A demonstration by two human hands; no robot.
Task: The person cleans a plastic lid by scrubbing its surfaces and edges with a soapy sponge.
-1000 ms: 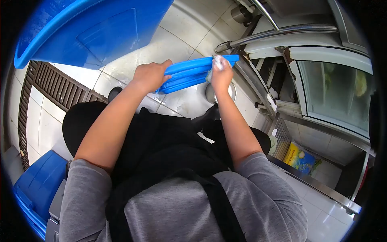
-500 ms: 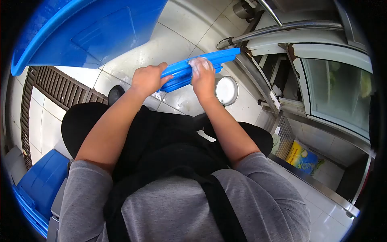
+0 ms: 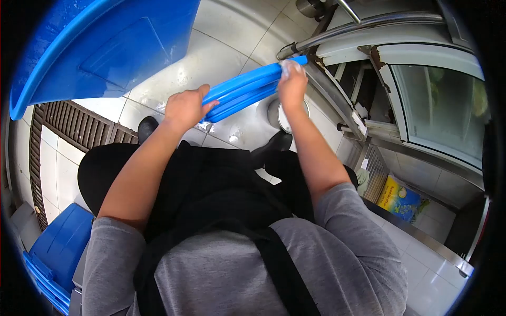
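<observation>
A blue plastic lid [image 3: 242, 87] with ridged edges is held tilted above the tiled floor in front of my knees. My left hand [image 3: 184, 109] grips its near left end, thumb and fingers closed around the edge. At the far right end, my right hand [image 3: 293, 88] is closed over a foamy white wad [image 3: 289, 67] pressed against the lid; foam and fingers hide whether it is a cloth or a sponge. Below my right wrist stands a round metal pot [image 3: 285, 117] with whitish contents, partly covered by the hand and forearm.
A large blue bin [image 3: 153, 58] stands at upper left, beside a brown floor drain grate [image 3: 79, 124]. Right of me is a metal-framed unit with a glass panel [image 3: 440, 110] and a yellow-blue bag [image 3: 399, 197] below. More blue plastic [image 3: 62, 239] lies at lower left. The floor is wet.
My right hand has slid along the lid to the right, from its middle to its far end. My left hand keeps its grip and has shifted slightly left with the lid.
</observation>
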